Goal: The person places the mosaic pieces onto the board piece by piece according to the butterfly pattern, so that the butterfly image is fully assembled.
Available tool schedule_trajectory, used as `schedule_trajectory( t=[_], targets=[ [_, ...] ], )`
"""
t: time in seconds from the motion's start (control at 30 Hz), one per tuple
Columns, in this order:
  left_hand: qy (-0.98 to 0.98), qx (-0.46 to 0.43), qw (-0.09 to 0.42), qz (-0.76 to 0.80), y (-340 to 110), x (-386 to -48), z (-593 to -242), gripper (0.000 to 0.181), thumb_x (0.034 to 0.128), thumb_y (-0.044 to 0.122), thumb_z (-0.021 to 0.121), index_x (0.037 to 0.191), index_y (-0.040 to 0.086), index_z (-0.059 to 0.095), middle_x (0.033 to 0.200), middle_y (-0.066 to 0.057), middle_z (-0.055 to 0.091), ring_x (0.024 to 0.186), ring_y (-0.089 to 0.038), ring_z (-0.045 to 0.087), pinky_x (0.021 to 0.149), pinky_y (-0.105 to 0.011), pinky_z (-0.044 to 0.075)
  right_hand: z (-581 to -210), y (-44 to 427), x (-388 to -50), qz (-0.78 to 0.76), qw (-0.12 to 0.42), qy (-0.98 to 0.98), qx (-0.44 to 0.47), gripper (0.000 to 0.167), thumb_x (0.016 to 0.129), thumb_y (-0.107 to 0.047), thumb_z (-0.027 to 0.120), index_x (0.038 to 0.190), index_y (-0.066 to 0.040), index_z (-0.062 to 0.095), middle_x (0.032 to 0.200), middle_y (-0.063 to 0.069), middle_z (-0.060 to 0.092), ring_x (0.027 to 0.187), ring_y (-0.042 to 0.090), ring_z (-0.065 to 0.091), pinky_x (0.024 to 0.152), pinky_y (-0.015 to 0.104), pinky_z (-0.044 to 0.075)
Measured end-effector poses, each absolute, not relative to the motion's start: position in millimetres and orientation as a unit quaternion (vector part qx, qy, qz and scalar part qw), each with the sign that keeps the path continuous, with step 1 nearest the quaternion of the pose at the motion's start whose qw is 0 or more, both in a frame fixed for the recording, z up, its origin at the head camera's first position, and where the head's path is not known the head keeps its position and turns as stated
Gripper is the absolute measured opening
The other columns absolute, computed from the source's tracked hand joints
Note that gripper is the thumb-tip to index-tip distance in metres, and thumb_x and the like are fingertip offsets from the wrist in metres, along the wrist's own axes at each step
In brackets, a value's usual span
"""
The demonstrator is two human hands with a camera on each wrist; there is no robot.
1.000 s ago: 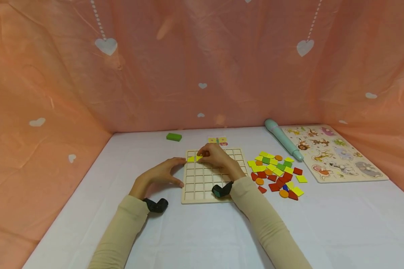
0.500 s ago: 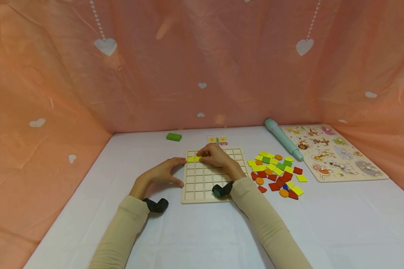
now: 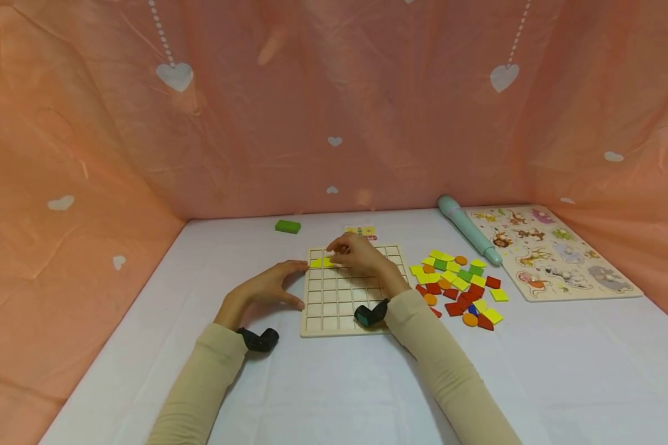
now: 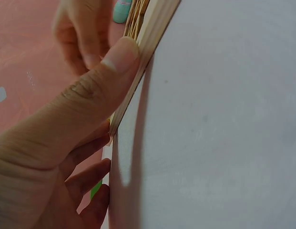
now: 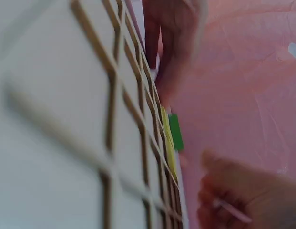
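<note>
A wooden board with a square grid [image 3: 330,308] lies in front of the person. Two yellow square tiles [image 3: 315,263] sit side by side in its second row from the back, at the left. At the board's left edge rests my left hand [image 3: 264,287], thumb and forefinger apart; in the left wrist view the thumb [image 4: 121,55] touches the wooden side. My right hand [image 3: 359,254] hovers just above the inner yellow tile, fingers loosely bent. The right wrist view shows this hand [image 5: 248,191] apart from the yellow tiles [image 5: 168,138], with no tile visible in it.
Loose red, yellow, green, orange and blue pieces [image 3: 448,278] lie right of the board. Behind it is a small pattern card [image 3: 367,230], with a green block [image 3: 287,227] to the left. A teal microphone-shaped stick [image 3: 467,230] lies by an animal puzzle board [image 3: 584,298].
The second yellow tile has settled into its cell beside the first. My right hand has let go and lifted slightly up and to the right. My left hand has stayed put.
</note>
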State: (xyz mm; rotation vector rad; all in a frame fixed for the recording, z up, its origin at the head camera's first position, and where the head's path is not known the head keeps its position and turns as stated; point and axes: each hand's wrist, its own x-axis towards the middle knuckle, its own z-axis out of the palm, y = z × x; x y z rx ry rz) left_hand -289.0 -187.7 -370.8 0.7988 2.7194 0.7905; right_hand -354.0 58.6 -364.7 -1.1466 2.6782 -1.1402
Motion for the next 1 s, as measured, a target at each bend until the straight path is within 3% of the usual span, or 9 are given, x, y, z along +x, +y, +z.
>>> schedule_trajectory(
  t=[0.4,0.7,1.0],
  targets=[
    [0.925,0.259,0.100,0.258,-184,-290,-371,0.091,0.0677,0.031,0.083,0.141,0.002,0.038,0.147,-0.017,0.033,0.138,-0.033,0.024,0.113,-0.047,0.020,-319,149,-344,-0.395,-0.002,0.850,-0.347,0.022,0.086,-0.003,0.065,0.107,0.002,0.066,0.107,0.016,0.065,0.099,0.031,0.060,0.091,0.042,0.049],
    [0.925,0.258,0.099,0.262,-186,-289,-372,0.091,0.0673,0.032,0.083,0.141,0.003,0.038,0.147,-0.016,0.033,0.138,-0.033,0.024,0.113,-0.048,0.020,-337,220,-345,-0.383,0.046,0.871,-0.305,0.024,0.086,0.004,0.061,0.110,0.008,0.062,0.111,0.026,0.061,0.104,0.036,0.057,0.093,0.046,0.047],
    [0.924,0.256,0.100,0.267,-187,-289,-371,0.090,0.0675,0.032,0.084,0.141,0.004,0.039,0.147,-0.016,0.034,0.137,-0.033,0.025,0.113,-0.048,0.020,-352,241,-345,-0.340,0.089,0.888,-0.297,0.023,0.085,0.008,0.059,0.108,0.008,0.063,0.110,0.024,0.062,0.102,0.037,0.059,0.089,0.042,0.050]
  ],
)
